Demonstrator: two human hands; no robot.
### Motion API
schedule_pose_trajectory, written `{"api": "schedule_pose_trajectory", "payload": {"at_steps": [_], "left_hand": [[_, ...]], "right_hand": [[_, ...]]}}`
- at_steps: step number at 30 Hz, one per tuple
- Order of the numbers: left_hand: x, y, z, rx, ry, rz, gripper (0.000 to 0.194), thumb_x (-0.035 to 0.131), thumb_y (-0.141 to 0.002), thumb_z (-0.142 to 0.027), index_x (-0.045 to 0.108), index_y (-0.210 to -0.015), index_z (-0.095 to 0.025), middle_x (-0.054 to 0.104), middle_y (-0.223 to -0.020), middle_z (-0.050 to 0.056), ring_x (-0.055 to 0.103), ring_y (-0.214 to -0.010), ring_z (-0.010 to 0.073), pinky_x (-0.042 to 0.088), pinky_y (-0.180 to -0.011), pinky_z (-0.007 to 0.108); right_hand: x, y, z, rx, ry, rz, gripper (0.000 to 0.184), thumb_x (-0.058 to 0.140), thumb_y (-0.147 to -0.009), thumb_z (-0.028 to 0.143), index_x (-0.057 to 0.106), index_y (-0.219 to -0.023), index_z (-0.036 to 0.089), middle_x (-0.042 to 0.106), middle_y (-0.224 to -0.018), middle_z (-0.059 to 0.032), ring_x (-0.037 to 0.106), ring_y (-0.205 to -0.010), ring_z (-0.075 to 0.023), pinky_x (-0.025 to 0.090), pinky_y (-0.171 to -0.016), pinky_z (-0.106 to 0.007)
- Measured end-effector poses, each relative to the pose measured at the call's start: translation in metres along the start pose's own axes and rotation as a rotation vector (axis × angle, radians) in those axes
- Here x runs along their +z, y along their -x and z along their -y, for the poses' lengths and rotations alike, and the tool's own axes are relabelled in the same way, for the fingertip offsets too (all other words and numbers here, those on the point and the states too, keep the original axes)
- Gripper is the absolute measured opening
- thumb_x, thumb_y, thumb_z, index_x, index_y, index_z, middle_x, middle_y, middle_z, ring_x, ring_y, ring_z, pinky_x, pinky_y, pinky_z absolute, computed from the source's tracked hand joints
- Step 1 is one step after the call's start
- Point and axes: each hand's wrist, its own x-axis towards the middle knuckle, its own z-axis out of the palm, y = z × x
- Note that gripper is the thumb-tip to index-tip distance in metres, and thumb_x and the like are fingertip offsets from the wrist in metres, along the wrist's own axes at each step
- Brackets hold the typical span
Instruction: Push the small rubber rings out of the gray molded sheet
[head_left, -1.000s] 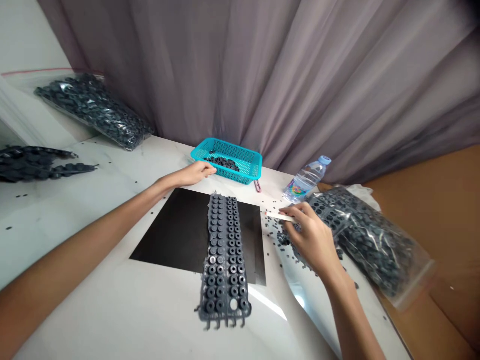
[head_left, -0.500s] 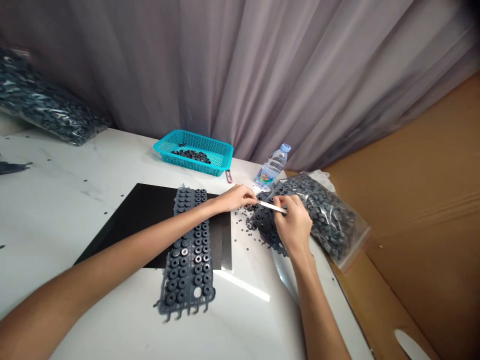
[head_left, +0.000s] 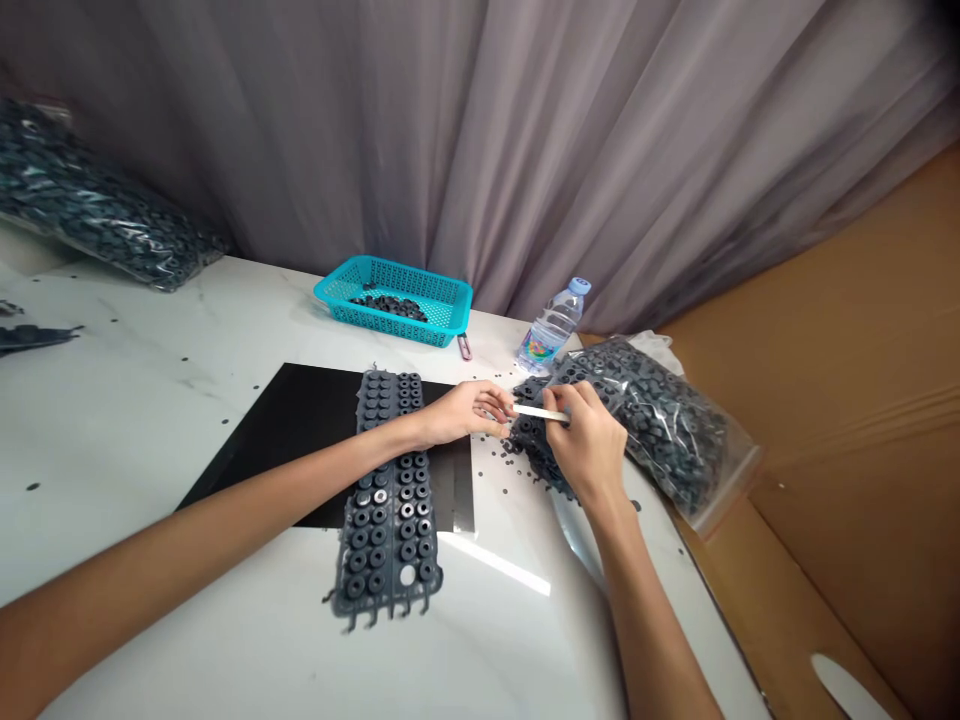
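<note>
My right hand (head_left: 589,440) is closed round a slim white pen-like tool (head_left: 536,412), its tip pointing left. Close to that tip is my left hand (head_left: 472,412), thumb apart from the loosely curled fingers and nothing visible in its grasp. Under my left forearm lies a dark grey rubber sheet (head_left: 379,545) moulded with rows of ring-shaped pieces, one spot showing a round white hole. The sheet rests partly on a black mat (head_left: 300,420). Beneath and beside my right hand are more dark moulded sheets (head_left: 534,440), partly hidden, with small black bits scattered by them.
A turquoise basket (head_left: 352,313) holding black pieces stands at the back, a small pink-edged item (head_left: 465,347) beside it. A water bottle (head_left: 553,325) and a clear bag of dark parts (head_left: 667,440) are at right; another filled bag (head_left: 97,210) lies far left.
My left hand's fingers have opened from a pinch at the white tool's tip, the thumb dropping away. My right hand keeps hold of the tool. The view has shifted slightly.
</note>
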Motion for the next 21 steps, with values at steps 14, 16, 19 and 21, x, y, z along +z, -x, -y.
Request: {"api": "schedule_pose_trajectory", "payload": {"at_steps": [14,16,19,21], "left_hand": [[-0.027,0.104,-0.048,-0.276,0.148,-0.051,0.038,0.082,-0.078,-0.024,0.07,-0.114,-0.017,0.074,-0.121,0.012,0.067,-0.117,0.0226,0.047,-0.11,0.043],[-0.034,0.115,-0.05,-0.295,0.18,-0.059,0.039,0.082,-0.079,-0.025,0.071,-0.116,-0.018,0.073,-0.125,0.012,0.066,-0.12,0.0222,0.047,-0.109,0.04],[-0.039,0.124,-0.054,-0.312,0.227,-0.057,0.039,0.081,-0.08,-0.025,0.071,-0.117,-0.018,0.071,-0.129,0.012,0.065,-0.121,0.0214,0.047,-0.108,0.037],[-0.04,0.127,-0.057,-0.323,0.23,-0.049,0.039,0.081,-0.08,-0.026,0.072,-0.117,-0.018,0.071,-0.128,0.013,0.066,-0.12,0.022,0.047,-0.108,0.037]], "right_hand": [[0.012,0.007,0.016,0.061,-0.181,0.151,0.028,0.043,-0.105,0.04,0.066,-0.102,0.024,0.073,-0.099,-0.0049,0.065,-0.081,-0.0193,0.038,-0.069,-0.028],[0.012,0.009,0.023,0.043,-0.195,0.185,0.026,0.045,-0.104,0.039,0.067,-0.103,0.024,0.073,-0.099,-0.0045,0.066,-0.082,-0.0195,0.039,-0.069,-0.028],[0.011,0.013,0.038,-0.008,-0.232,0.236,0.024,0.045,-0.104,0.036,0.066,-0.101,0.025,0.073,-0.097,-0.0032,0.066,-0.083,-0.0188,0.039,-0.069,-0.027],[0.01,0.015,0.047,-0.035,-0.264,0.257,0.024,0.045,-0.104,0.036,0.066,-0.101,0.025,0.073,-0.097,-0.0022,0.067,-0.083,-0.018,0.039,-0.069,-0.026]]}}
